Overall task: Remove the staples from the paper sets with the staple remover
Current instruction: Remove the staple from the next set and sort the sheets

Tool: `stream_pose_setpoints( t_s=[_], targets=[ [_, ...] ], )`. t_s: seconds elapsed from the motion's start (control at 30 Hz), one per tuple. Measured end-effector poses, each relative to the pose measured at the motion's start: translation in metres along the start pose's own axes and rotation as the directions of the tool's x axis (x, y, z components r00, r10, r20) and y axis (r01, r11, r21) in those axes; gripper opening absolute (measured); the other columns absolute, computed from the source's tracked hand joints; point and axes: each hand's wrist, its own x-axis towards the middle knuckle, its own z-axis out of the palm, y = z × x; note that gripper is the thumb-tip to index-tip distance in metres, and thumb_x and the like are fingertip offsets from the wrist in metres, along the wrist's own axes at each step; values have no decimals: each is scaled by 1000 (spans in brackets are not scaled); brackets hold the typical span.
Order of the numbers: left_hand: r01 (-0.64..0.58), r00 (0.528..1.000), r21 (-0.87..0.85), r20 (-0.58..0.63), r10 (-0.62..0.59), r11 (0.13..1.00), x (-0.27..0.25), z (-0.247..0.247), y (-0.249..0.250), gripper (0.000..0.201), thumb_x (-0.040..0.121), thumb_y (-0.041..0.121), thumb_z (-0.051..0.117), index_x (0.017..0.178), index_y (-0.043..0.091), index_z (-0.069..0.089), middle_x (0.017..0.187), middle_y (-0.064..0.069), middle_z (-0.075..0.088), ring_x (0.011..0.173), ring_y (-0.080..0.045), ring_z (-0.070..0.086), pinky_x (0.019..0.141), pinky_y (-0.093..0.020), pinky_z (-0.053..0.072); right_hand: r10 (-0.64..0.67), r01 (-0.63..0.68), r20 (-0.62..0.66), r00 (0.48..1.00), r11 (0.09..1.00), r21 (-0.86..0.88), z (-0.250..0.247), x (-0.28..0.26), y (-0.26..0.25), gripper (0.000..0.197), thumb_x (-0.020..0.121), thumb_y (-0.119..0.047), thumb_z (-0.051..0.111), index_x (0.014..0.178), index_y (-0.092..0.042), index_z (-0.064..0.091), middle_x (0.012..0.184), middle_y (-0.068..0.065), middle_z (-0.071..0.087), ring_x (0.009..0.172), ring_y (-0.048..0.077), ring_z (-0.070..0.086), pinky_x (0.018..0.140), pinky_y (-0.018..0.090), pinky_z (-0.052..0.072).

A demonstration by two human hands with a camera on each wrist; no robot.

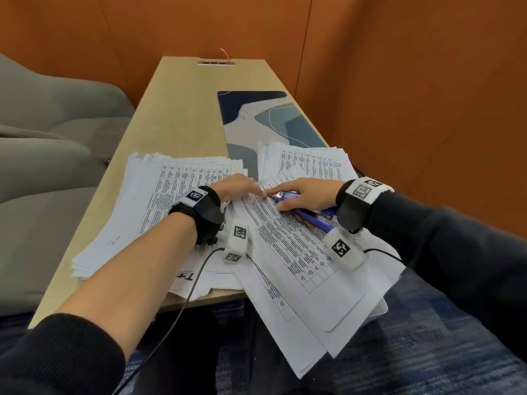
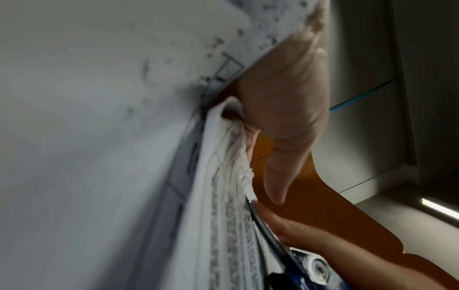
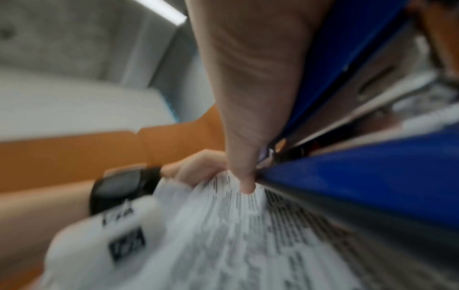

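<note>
**Head view: both hands meet at the corner of a paper set**

Head camera: on the wooden table (image 1: pixel 176 115) lie several spread stacks of printed sheets. The left hand (image 1: pixel 236 186) rests with its fingers on the top corner of the middle paper set (image 1: pixel 285 246), holding the corner down; whether the fingers also pinch it is not clear from this angle. The right hand (image 1: pixel 308 195) is wrapped around the blue staple remover (image 1: pixel 302 206), thumb along its near side, metal tip pointing at the corner right beside the left fingertips. A patterned desk mat (image 1: pixel 271 118) lies further back, partly under the right-hand paper stack (image 1: pixel 308 161).

Left wrist camera: the left hand (image 2: pixel 285 109) has the corner of the paper set (image 2: pixel 231 157) bunched between thumb and fingers, the sheets fanned at the edge. The staple remover (image 2: pixel 278 253) arrives from below, its tip touching that edge.

Right wrist camera: blurred. The right hand (image 3: pixel 248 88) clasps the staple remover (image 3: pixel 372 176), a fingertip pressing on the printed paper set (image 3: pixel 236 235).
</note>
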Motion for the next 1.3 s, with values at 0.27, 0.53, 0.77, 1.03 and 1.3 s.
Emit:
stream_pose_setpoints(
  t_s=[0.27, 0.53, 0.77, 1.03, 1.3],
  targets=[
    [104, 979, -87, -167, -118, 991, 3, 9, 10, 22, 83, 27, 70, 90, 6, 68, 93, -12, 72, 75, -24, 67, 80, -35, 54, -67, -52, -137, 988, 699, -714, 5, -14, -33, 53, 102, -33, 41, 151, -40, 20, 85, 3, 57, 73, 20, 57, 60, 29, 46],
    [42, 997, 121, -71, -33, 992, -6, -7, 54, 29, 89, 37, 64, 91, 9, 67, 89, -9, 71, 74, -22, 68, 64, -27, 55, -68, -109, -251, 966, 773, -626, -15, -43, -24, 52, 102, -35, 39, 151, -41, 22, 91, 5, 61, 81, 23, 60, 65, 30, 47],
    [22, 999, 241, -28, -16, 970, -3, -31, 75, 52, 85, 62, 56, 109, 17, 67, 101, -3, 64, 72, -18, 57, 62, -27, 51, 210, -278, -286, 935, 934, -222, -55, -95, 82, 52, 97, -43, 52, 146, -44, 35, 135, 3, 55, 96, 21, 60, 85, 31, 49],
    [199, 979, -285, 93, -179, 938, -33, -29, 16, 86, 33, 61, 88, 96, 8, 62, 88, -9, 66, 51, -17, 63, 46, -27, 53, 594, -567, 1, 805, 769, -296, 11, -161, 180, 54, 91, -37, 65, 140, -26, 43, 136, 4, 55, 114, 22, 55, 86, 26, 40],
    [-24, 976, -319, -211, -46, 948, -62, 31, 6, 36, 73, 10, 80, 104, 1, 66, 96, -17, 73, 78, -28, 73, 61, -32, 60, 619, -545, 101, 779, 747, -381, 28, -158, 182, 63, 95, -35, 58, 151, -36, 28, 148, 0, 45, 129, 22, 48, 98, 28, 41]
  ],
)
